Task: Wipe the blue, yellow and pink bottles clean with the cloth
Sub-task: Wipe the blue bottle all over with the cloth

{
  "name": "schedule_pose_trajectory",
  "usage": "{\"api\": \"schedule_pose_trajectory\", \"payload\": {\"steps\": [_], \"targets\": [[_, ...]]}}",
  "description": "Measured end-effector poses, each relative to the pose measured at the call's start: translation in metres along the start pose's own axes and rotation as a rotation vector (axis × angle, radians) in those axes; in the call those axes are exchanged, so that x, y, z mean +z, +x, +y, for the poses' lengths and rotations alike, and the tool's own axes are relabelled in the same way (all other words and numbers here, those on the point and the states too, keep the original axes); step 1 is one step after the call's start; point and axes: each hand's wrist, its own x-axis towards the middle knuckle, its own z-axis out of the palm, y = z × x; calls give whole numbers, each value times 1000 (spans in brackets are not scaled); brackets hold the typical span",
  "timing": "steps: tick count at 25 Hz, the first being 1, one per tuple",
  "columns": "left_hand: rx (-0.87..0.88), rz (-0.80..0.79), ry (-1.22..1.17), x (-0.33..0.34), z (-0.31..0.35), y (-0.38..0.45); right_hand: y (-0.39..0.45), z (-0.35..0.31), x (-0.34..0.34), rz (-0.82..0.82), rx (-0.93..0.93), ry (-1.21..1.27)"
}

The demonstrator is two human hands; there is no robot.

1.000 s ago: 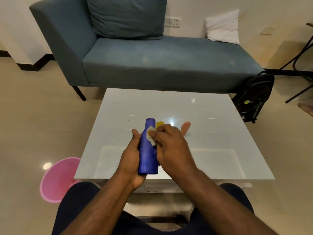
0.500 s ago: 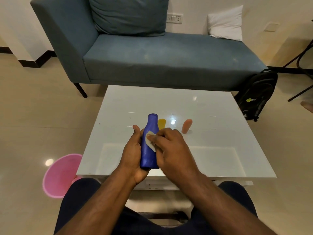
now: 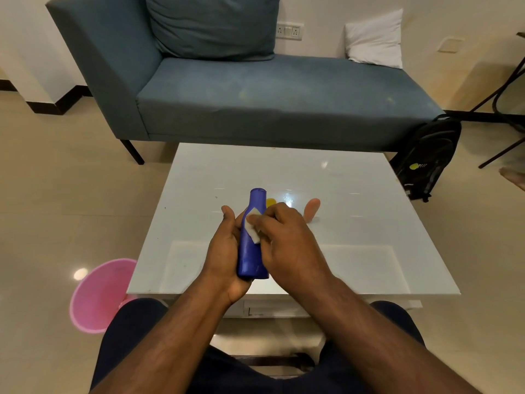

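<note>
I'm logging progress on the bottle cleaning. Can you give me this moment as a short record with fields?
left hand: left hand grips the blue bottle around its lower body
right hand: right hand presses the white cloth against the blue bottle
yellow bottle: yellow bottle on the table, mostly hidden behind the hands
pink bottle: pink bottle on the table, untouched
beside table: pink bucket on the floor

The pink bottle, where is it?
The pink bottle stands on the white table, just beyond the right hand, right of the yellow bottle.
</note>
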Motion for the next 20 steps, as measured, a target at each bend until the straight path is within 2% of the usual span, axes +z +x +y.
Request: {"api": "schedule_pose_trajectory", "payload": {"steps": [4, 5, 7, 9, 13, 17, 20], "targets": [[35, 1, -17, 1, 10, 1, -31, -18, 8, -89, -127, -13], [35, 7, -14, 1, 10, 1, -29, -14, 7, -67, -130, 6], [17, 1, -19, 1, 7, 2, -15, -4, 7, 35, -52, 20], [6, -12, -25, 4, 6, 0, -10, -4, 7, 38, 39, 67], [6, 9, -17, 4, 11, 1, -36, -17, 13, -41, -125, -1], [-10, -8, -5, 1, 10, 3, -22, 1, 9, 60, -19, 52], [22, 2, -18, 3, 12, 6, -31, -13, 14, 15, -65, 6]]}}
